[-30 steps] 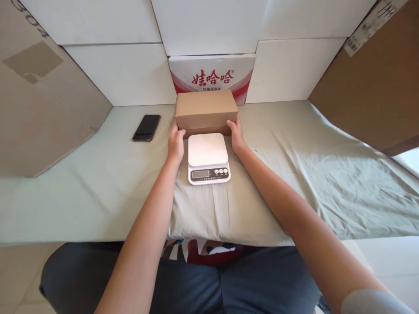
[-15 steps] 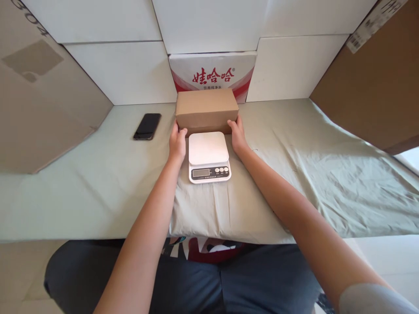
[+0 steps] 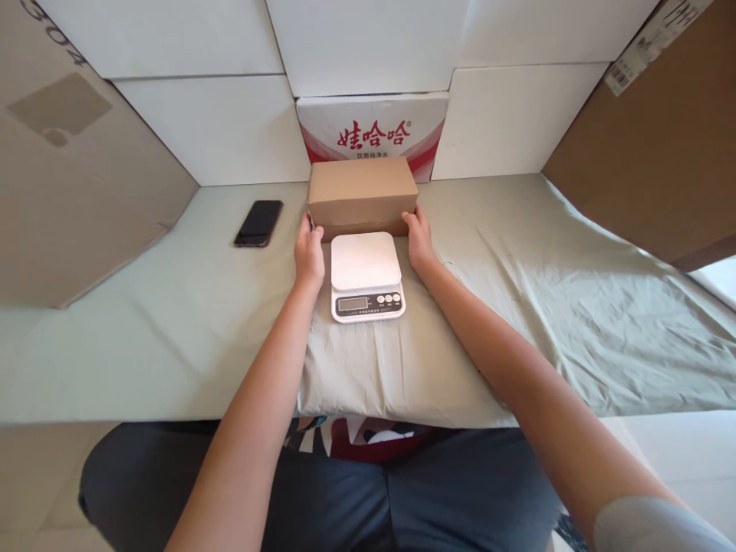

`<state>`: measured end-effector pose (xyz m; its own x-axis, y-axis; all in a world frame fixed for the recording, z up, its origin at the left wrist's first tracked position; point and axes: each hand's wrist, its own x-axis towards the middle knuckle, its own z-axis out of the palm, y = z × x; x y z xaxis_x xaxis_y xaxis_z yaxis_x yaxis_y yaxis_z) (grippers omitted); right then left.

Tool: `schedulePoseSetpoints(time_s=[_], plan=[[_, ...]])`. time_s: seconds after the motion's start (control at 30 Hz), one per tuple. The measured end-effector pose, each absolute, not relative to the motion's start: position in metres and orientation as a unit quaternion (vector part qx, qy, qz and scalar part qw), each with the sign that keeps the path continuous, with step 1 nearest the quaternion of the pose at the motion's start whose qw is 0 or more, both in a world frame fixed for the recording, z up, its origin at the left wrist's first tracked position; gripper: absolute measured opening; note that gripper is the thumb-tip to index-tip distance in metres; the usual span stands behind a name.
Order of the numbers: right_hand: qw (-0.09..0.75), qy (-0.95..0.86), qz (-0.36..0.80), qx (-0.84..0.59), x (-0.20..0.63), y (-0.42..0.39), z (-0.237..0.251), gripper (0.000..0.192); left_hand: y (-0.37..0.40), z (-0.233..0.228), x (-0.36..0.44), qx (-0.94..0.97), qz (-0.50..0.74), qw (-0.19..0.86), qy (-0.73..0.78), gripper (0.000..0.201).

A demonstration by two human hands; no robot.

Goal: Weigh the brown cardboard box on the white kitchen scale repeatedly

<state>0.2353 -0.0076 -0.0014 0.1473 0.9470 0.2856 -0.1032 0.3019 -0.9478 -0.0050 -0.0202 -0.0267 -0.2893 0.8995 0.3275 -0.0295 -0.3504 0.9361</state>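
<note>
Both hands flank a plain brown cardboard box at the middle of the table's back edge, and they have hold of it together. The left hand is partly curled at the box's left end, its thumb at the lower corner of the near face; the right hand mirrors it at the other end, thumb against that face, most fingers hidden. Whether the box's underside bears on the pale green cloth or is slightly raised cannot be told.

Just in front of the box, about halfway to the near edge of the table, sits a white digital kitchen scale; no digits can be made out on its display. That closeness looks like the main hazard: pulling the box nearer without enough lift could strike the weighing plate or shove the scale toward the near edge. Since the grip sits low, uneven pressure could tip the box or let one end slip. Dragging might also ruck the loose cloth and shift the scale. Behind, the red-lettered carton could be bumped by a push backward. The smartphone, left of the box near the back edge, seems clear unless the box swings wide.
</note>
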Motion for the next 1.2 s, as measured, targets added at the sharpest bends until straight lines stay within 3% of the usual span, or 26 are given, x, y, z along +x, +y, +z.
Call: schedulePoseSetpoints(time_s=[0.67,0.83,1.0,1.2], plan=[[0.611,-0.519,0.452,-0.392,0.237,-0.003,-0.012,0.069,-0.034,-0.003,0.002,0.528,0.675,0.351,0.376,0.050],[0.611,-0.596,0.383,-0.354,0.232,-0.013,0.015,0.079,-0.040,0.014,0.005,0.532,0.701,0.309,0.361,0.059],[0.615,-0.646,0.325,-0.314,0.242,-0.059,0.049,0.072,-0.093,0.030,0.000,0.562,0.712,0.263,0.329,0.062],[0.616,-0.628,0.339,-0.334,0.259,-0.133,0.032,0.061,-0.160,0.012,0.003,0.583,0.686,0.198,0.387,0.070]])
